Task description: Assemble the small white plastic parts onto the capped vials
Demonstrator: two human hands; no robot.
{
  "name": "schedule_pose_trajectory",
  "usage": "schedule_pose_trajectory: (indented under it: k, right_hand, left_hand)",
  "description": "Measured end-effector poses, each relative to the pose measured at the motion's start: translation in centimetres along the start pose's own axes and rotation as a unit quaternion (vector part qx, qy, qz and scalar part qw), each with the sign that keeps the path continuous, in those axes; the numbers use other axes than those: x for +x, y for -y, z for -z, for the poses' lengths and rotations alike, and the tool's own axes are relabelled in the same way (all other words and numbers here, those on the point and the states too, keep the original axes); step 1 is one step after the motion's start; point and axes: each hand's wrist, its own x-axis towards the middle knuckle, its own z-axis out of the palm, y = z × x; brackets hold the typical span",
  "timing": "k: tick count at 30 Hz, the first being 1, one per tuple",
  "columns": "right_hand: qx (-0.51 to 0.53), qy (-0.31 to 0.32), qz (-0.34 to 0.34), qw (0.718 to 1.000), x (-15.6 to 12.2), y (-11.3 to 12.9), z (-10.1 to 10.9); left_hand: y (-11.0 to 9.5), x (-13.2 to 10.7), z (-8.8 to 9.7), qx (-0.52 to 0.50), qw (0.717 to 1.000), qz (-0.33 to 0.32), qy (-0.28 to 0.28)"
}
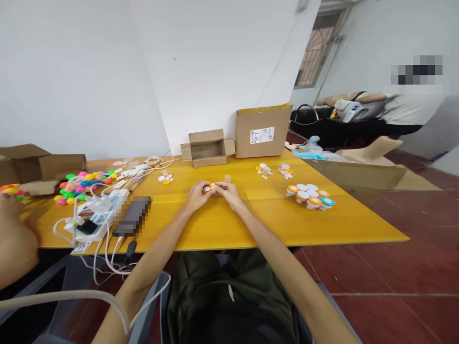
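Over the middle of the table, my left hand (197, 195) and my right hand (229, 192) meet around a small orange-and-white lid (211, 187). Fingers of both hands are closed on it. Just behind my right hand stands a small clear container (227, 178), partly covered by that hand. To the right sits a cluster of small clear jars (309, 196) with white, orange and teal lids. Loose white and orange parts (264, 169) lie farther back, and a smaller group of such parts (165, 178) is at the left.
An open small carton (208, 149) and a large cardboard box (263, 133) stand at the back. Left are a power strip (103, 217) with cables, a phone (132, 216) and colourful balls (86, 184). A co-worker's arm (16, 234) reaches in at left; another person (412, 105) is at far right.
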Motion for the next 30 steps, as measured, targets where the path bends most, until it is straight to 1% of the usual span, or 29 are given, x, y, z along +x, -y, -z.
schedule_pose_trajectory:
  k: [6,13,19,24,30]
  right_hand:
    - [0.021,-0.004,-0.008,1.000,-0.04,0.16,-0.09]
    - [0.007,0.001,-0.006,1.000,-0.02,0.10,-0.12]
    - [0.000,-0.001,-0.009,1.000,-0.08,0.18,-0.07]
    - [-0.014,0.003,-0.015,1.000,-0.16,0.15,-0.13]
    - [-0.060,0.004,-0.005,0.998,-0.23,0.32,-0.34]
  left_hand:
    - [0.02,-0.07,0.02,-0.007,1.000,-0.022,-0.006]
    - [0.14,-0.18,0.15,-0.006,0.999,-0.033,-0.003]
    - [0.13,-0.26,-0.09,-0.012,1.000,-0.015,0.001]
    - [-0.22,-0.27,0.05,-0.023,1.000,0.001,0.001]
    - [-0.61,-0.10,0.29,-0.052,0.999,0.015,-0.002]
